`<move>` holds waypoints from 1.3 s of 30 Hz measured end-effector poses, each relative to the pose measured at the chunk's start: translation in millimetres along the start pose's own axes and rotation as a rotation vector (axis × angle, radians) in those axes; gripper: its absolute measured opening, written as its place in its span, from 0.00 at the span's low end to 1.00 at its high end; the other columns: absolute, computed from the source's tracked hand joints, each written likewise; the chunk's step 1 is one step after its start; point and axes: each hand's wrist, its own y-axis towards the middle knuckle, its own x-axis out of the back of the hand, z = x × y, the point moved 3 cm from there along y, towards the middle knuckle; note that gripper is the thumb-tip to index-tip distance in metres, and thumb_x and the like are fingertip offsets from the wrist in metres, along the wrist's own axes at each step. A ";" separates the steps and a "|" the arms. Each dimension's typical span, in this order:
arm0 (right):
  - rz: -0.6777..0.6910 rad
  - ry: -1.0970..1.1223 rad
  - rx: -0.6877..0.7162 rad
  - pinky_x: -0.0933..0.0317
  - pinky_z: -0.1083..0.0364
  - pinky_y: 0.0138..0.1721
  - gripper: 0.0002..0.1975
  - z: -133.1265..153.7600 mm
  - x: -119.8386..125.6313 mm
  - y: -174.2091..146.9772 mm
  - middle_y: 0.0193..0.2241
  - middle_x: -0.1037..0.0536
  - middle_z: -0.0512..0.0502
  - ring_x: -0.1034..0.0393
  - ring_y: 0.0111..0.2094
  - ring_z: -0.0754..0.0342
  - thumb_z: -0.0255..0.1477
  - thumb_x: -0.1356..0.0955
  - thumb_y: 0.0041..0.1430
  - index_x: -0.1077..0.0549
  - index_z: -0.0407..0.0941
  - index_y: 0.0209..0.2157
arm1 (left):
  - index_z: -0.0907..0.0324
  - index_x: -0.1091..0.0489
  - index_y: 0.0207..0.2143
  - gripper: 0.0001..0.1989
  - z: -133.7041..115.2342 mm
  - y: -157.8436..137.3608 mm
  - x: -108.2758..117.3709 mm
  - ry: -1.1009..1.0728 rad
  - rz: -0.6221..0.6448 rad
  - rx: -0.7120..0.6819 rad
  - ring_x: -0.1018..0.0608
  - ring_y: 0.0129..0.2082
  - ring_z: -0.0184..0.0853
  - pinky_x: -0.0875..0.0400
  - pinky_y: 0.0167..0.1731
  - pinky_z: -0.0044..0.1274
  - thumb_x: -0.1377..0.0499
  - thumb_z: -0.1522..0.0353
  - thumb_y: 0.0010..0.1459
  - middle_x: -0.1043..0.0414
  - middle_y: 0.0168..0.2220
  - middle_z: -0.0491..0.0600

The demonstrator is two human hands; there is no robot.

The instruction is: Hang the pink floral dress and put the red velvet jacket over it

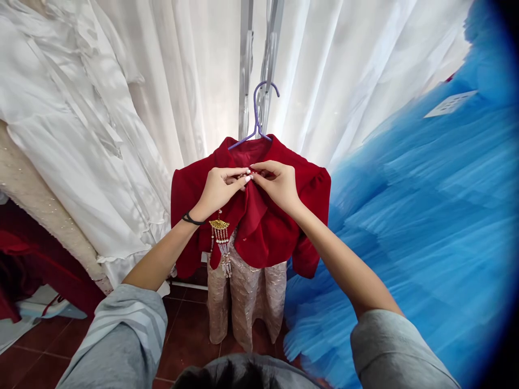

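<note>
A short red velvet jacket hangs in front of me on a purple hanger. My left hand pinches one front edge just below the collar, thumb against fingertips. Close against it, my right hand pinches the other front edge, and the fingertips of both hands nearly meet. Small beads or a fastening show between the fingers, but their detail is mostly covered. Below my left wrist dangles a gold fan-shaped ornament with beaded tassels. Under the jacket hangs a shiny pinkish garment.
White dresses hang at the left, with dark red cloth lower down. A large blue tulle dress fills the right, bearing a white tag. Behind are white curtains and a metal stand. The floor has reddish-brown tiles.
</note>
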 end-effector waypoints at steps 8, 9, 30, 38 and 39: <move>0.030 -0.068 0.057 0.35 0.56 0.32 0.06 13.3 5.2 -3.5 0.32 0.19 0.45 0.29 0.30 0.55 0.24 0.30 0.55 0.20 0.43 0.34 | 0.58 0.19 0.39 0.15 2.0 2.4 0.1 0.077 0.036 -0.170 0.20 0.42 0.39 0.26 0.44 0.28 0.35 0.59 0.54 0.20 0.42 0.54; 0.033 -0.055 0.047 0.34 0.55 0.33 0.07 13.5 5.9 -4.1 0.33 0.19 0.45 0.28 0.30 0.55 0.24 0.31 0.55 0.20 0.43 0.34 | 0.58 0.19 0.40 0.14 1.0 2.0 -1.0 0.096 0.037 -0.192 0.21 0.43 0.38 0.27 0.44 0.28 0.35 0.60 0.55 0.20 0.42 0.53; 0.182 -0.425 0.076 0.37 0.55 0.38 0.12 11.5 -5.3 -12.2 0.35 0.21 0.38 0.28 0.35 0.51 0.24 0.38 0.61 0.22 0.40 0.34 | 0.60 0.21 0.36 0.11 -6.4 -12.1 -18.8 0.409 -0.061 -0.222 0.21 0.39 0.36 0.30 0.43 0.24 0.44 0.72 0.60 0.20 0.40 0.52; 0.279 -0.307 -0.006 0.39 0.56 0.36 0.10 14.4 2.7 0.7 0.30 0.20 0.44 0.28 0.31 0.53 0.20 0.35 0.54 0.21 0.41 0.29 | 0.61 0.25 0.27 0.06 -2.5 -12.8 -19.1 0.432 -0.040 -0.094 0.30 0.25 0.30 0.38 0.30 0.23 0.42 0.73 0.55 0.27 0.26 0.47; 0.302 -0.293 -0.016 0.39 0.56 0.36 0.10 14.6 4.0 3.6 0.29 0.20 0.45 0.28 0.30 0.53 0.19 0.35 0.53 0.21 0.41 0.28 | 0.61 0.26 0.27 0.05 -1.3 -12.9 -19.0 0.415 -0.039 -0.086 0.31 0.24 0.30 0.38 0.30 0.23 0.42 0.74 0.54 0.28 0.25 0.46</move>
